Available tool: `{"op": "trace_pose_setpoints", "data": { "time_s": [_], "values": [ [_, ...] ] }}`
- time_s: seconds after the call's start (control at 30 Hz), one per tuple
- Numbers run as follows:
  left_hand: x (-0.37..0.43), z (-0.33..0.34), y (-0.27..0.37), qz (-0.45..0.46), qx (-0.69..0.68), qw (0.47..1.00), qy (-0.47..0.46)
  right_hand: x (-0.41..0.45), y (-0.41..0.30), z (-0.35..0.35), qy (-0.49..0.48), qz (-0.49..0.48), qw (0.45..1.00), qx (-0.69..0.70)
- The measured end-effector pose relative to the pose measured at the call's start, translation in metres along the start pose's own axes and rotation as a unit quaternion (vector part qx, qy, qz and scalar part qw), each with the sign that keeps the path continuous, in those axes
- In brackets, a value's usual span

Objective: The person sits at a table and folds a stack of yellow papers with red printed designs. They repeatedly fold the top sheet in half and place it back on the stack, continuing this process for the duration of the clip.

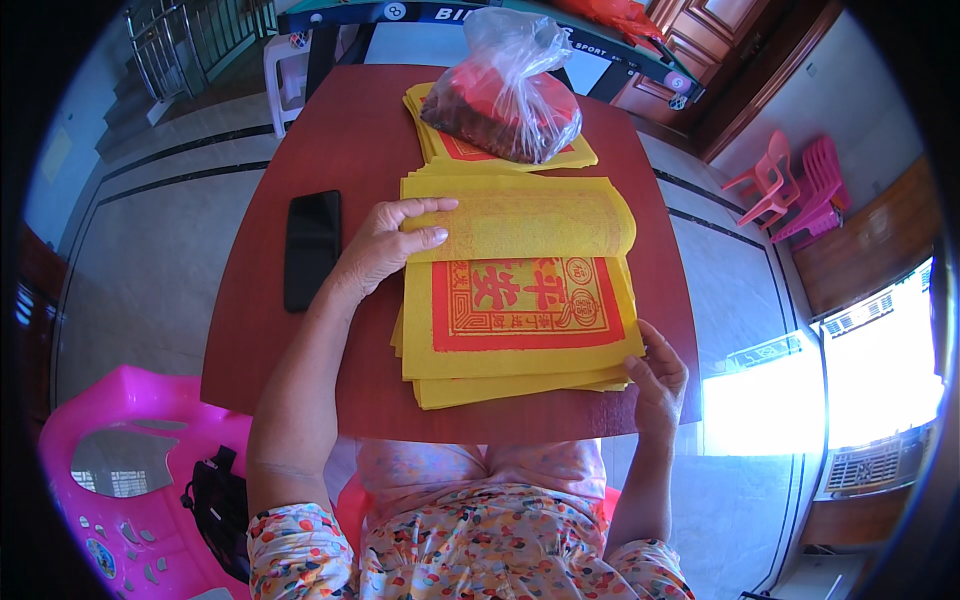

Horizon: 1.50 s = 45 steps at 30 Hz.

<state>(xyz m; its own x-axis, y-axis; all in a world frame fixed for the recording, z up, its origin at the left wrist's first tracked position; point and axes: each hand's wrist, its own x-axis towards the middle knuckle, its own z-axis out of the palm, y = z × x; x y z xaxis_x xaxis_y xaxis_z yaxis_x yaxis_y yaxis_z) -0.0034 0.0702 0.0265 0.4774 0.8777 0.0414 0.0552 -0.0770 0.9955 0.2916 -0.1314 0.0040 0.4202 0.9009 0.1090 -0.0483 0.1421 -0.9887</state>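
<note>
Before me lies a stack of yellow joss paper sheets [480,390] with red printed designs and characters. The top sheet [525,217] is folded over at its far side, its plain back facing up. My left hand [397,244] pinches this fold's left edge between thumb and fingers. At the near right corner of the stack, my right hand [658,375] holds the sheet's edge between thumb and fingertips. Behind, a second pile of yellow paper [442,154] carries a knotted clear plastic bag [517,90] with something red and dark inside.
A black smartphone [312,251] lies left on the reddish-brown table [247,337]. A pink plastic chair [142,397] with a black bag [217,502] stands at near left. Beyond the table is a billiard table [427,13]; a white stool [281,82] stands beside it. Pink chairs [814,187] are at right.
</note>
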Motion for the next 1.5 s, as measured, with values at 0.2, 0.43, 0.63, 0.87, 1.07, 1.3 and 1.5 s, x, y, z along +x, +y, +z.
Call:
{"op": "trace_pose_setpoints", "data": {
  "time_s": [0.2, 0.43, 0.63, 0.87, 1.07, 1.3, 1.5],
  "values": [
    [0.0, 0.0, 0.001, 0.0, 0.009, 1.0, 0.0, 0.0, -0.001, 0.0, -0.01, -0.01, 1.0, -0.019],
    [0.0, 0.0, 0.001, 0.001, 0.006, 1.0, 0.003, 0.001, -0.001, -0.001, -0.03, -0.013, 0.999, -0.044],
    [0.0, 0.0, 0.0, 0.0, -0.001, 1.0, -0.002, 0.002, 0.004, -0.005, -0.039, -0.021, 0.997, -0.062],
    [0.0, -0.001, 0.001, -0.001, 0.002, 1.0, -0.003, 0.001, 0.005, 0.0, -0.021, -0.01, 0.997, -0.077],
    [0.0, 0.0, 0.001, -0.001, 0.002, 1.0, -0.003, 0.001, 0.003, -0.001, -0.039, -0.009, 0.993, -0.113],
    [0.0, -0.001, -0.001, 0.002, -0.005, 1.0, -0.004, 0.001, -0.008, 0.004, -0.065, -0.053, 0.979, -0.184],
    [-0.001, 0.0, 0.001, -0.005, -0.002, 1.0, -0.002, 0.001, -0.008, 0.003, -0.068, -0.049, 0.984, -0.16]
  ]
}}
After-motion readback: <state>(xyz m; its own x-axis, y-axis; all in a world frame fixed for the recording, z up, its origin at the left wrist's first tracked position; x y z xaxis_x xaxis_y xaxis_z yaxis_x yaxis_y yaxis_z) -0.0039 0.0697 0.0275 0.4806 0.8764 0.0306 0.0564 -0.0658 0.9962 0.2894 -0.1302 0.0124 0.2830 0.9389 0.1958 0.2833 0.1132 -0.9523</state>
